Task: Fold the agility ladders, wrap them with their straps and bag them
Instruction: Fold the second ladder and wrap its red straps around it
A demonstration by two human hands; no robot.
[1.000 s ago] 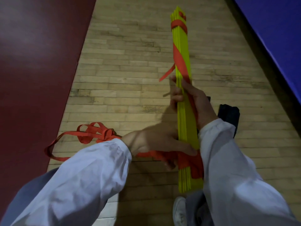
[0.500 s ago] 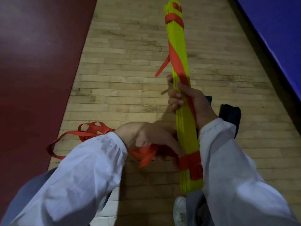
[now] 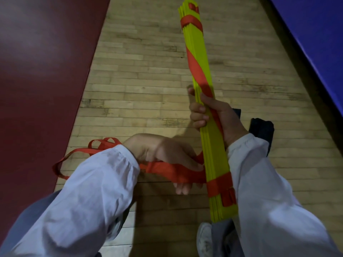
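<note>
Sleeves of pale cloth fill the lower corners, and both arms run out of frame below the elbow. At far left a dark red floor area [image 3: 37, 80] meets the wooden floor [image 3: 139, 89], and a loose tangle of strap [image 3: 81, 151] lies across that edge, its far part hidden behind the left sleeve [image 3: 89, 191]. The left hand [image 3: 163, 154] is closed around the orange strap [image 3: 172, 170], pulling it taut toward the bundle; the fingertips curl underneath and only two show below the band. The folded agility ladder [image 3: 204, 75], a stack of yellow rungs, stands nearly upright in mid-frame, spiralled with orange webbing. Its top reaches the frame edge and its foot sits at a white shoe [image 3: 204, 238], partly cut off. The right hand [image 3: 213, 115] grips the bundle at mid-height, fingers wrapped tight. Behind that wrist lies a dark object [image 3: 263, 128], mostly hidden and hard to identify. A blue surface [image 3: 315, 43] fills the upper right corner.
</note>
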